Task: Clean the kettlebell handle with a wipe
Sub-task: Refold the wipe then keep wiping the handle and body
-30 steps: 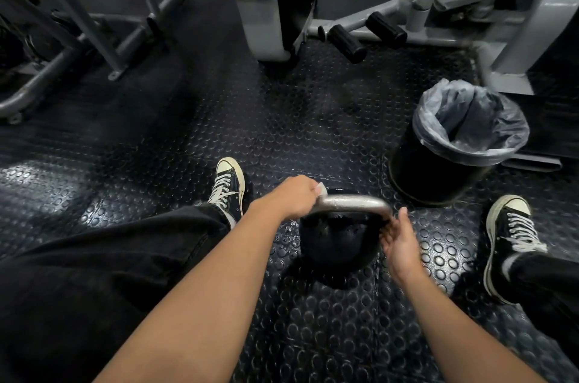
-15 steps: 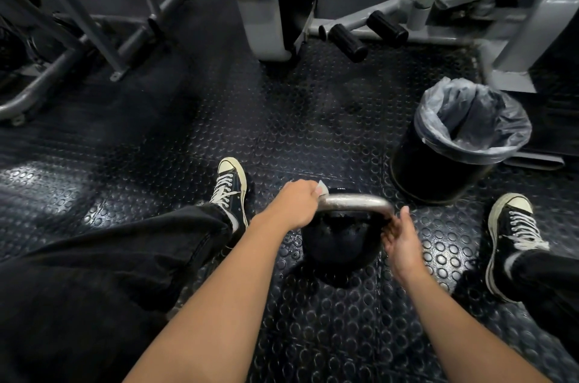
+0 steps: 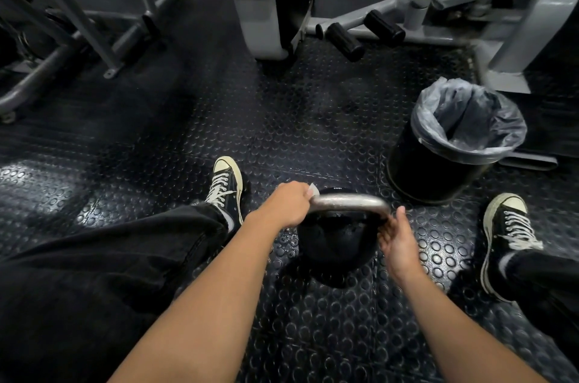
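Kettlebell handle (image 3: 349, 202) between hands: left (image 3: 289, 205) grips wipe (image 3: 313, 189), right (image 3: 396, 240) steadies.

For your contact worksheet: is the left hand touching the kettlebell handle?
Touching. The head view shows the left hand curled round the left end of the kettlebell handle, with a white wipe peeking out between them.
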`<state>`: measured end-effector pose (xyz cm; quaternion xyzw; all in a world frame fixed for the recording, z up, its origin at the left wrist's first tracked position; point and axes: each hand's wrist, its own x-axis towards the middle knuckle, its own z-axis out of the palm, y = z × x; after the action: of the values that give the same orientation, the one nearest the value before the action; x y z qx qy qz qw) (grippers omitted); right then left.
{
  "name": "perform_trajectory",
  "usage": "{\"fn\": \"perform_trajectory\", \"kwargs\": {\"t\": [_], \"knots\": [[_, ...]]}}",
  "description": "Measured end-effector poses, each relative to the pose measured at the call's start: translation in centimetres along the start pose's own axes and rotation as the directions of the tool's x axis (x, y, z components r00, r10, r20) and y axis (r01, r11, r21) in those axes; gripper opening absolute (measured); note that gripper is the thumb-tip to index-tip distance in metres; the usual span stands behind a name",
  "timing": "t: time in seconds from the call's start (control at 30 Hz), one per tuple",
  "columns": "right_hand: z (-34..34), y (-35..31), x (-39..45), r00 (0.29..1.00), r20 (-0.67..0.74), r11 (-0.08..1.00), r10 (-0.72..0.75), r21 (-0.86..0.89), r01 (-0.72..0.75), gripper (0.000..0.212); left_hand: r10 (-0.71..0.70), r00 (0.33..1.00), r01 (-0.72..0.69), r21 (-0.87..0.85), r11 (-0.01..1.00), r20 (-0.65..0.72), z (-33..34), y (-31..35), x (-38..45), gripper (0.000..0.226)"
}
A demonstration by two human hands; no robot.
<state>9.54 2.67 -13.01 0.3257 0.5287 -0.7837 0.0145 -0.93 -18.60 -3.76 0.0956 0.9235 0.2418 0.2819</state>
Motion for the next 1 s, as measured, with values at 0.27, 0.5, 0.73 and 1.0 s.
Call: {"fn": "perform_trajectory", "kwargs": {"t": [0.27, 0.5, 0.73, 1.0], "knots": [[0.3, -0.7, -0.7, 1.000, 0.003, 1.000, -0.003, -0.023, 0.004, 0.104, 0.026, 0.997, -0.024, 0.028, 0.999, -0.070, -0.5, 0.5, -1.2, 0.039], [0.2, -0.5, -0.8, 1.000, 0.011, 0.998, -0.020, -0.051, 0.020, 0.084, 0.026, 1.000, -0.025, 0.038, 0.999, -0.014, -0.9, 1.2, -0.2, 0.026], [-0.1, 0.1, -0.4, 1.000, -0.017, 0.997, -0.021, -0.077, 0.019, 0.074, 0.052, 0.999, -0.053, 0.071, 0.996, 0.016, -1.1, 1.3, -0.3, 0.025], [0.5, -0.6, -0.8, 0.999, -0.025, 0.998, -0.030, -0.059, 0.029, 0.050, 0.053, 0.997, -0.057, 0.085, 0.995, 0.050, -1.6, 1.3, -0.2, 0.025]]}}
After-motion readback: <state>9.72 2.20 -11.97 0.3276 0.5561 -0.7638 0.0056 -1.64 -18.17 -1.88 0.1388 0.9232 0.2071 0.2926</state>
